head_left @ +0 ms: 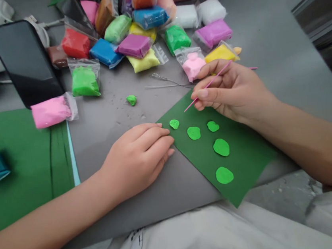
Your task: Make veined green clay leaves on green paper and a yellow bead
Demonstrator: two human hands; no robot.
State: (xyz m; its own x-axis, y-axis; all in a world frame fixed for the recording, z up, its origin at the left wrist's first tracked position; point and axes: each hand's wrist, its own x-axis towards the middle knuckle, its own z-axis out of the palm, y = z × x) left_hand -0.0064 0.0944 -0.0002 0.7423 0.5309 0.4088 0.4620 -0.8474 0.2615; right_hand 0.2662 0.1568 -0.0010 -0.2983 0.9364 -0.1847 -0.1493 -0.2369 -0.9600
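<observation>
Green clay pieces (221, 147): counted five, flat and roundish, lying apart from each other on the dark green sheet (248, 159), with the two largest nearest to the body. Found next the left hand (141, 155), palm down, fingers slightly bent and close together, with tips at the edge of the sheet, just beside the leftmost piece; saw no object in it, but could not see under the palm. Found then the right hand (231, 91), closed in a pinch of thumb and fingers on a thin pink stick (219, 73), pointed down to the paper. Could not tell the tip touching from the tip hovering. Judged best, with such soft-looking clay, to hold the stick lightly and at low angle, to press only a little, to steady the sheet with the left fingertips, and to keep both hands off the thin edges. Noted farther a small green lump (131, 100) on the grey table (104, 111), then a looped wire tool (168, 79), and behind, many bags of coloured clay (134, 46).
</observation>
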